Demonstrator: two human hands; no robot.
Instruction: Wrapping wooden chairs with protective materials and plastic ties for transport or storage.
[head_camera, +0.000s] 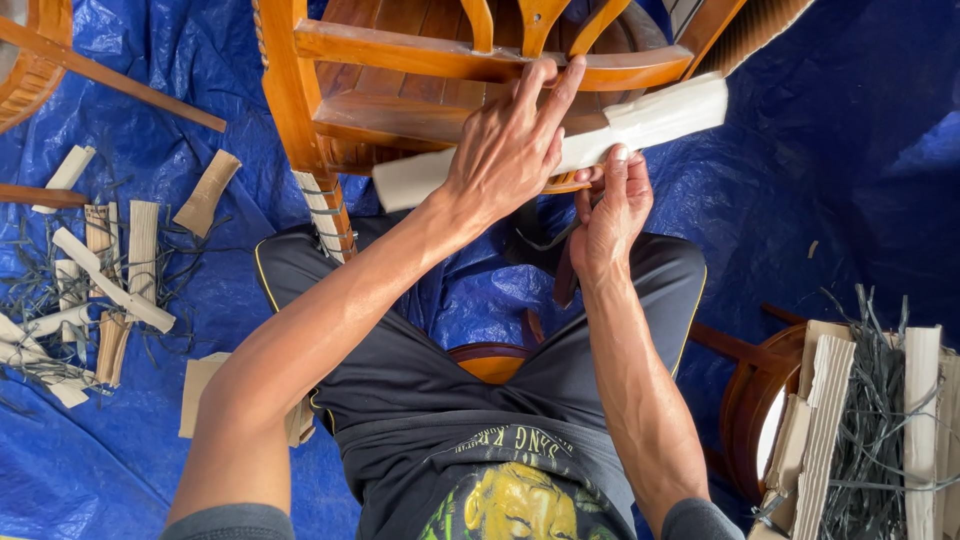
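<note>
A varnished wooden chair (400, 60) lies tipped in front of me on a blue tarp (820, 170). A long strip of pale foam wrap (650, 120) runs along the chair's curved rail. My left hand (510, 140) lies flat on that wrap, fingers spread and pressing it to the rail. Just below the rail, my right hand (610, 215) pinches the lower edge of the wrap with fingers and thumb. One chair leg (325, 210) is bound in wrap and dark strapping. I sit cross-legged in dark shorts.
Cut cardboard pieces and grey strapping (90, 290) litter the tarp at left. A stack of corrugated cardboard strips with strapping (870, 430) stands at right. Other round wooden furniture parts (755, 400) lie at right, between my knees and at top left.
</note>
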